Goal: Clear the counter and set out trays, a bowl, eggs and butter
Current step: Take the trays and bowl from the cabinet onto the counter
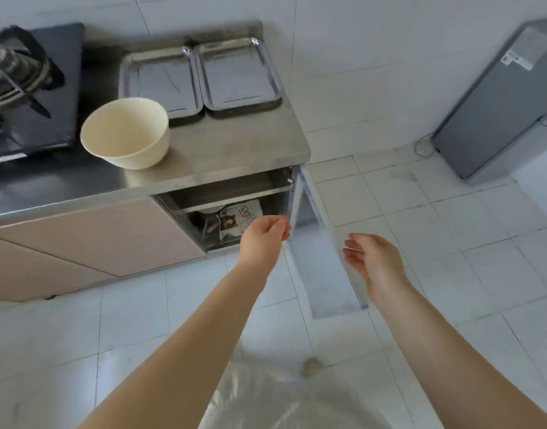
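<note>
Very little lettering shows, and none of it reads cleanly. Inside the open cabinet, just beyond the fingertips of the left hand, lies a white packet printed with a brown cartoon bear and a few large outlined characters along its upper edge; they look like Chinese script, but the blur keeps them from being read. Far off to the right of the right hand, a white label sits on top of the grey appliance, bearing small dark print and perhaps a square code, too small to make out.
</note>
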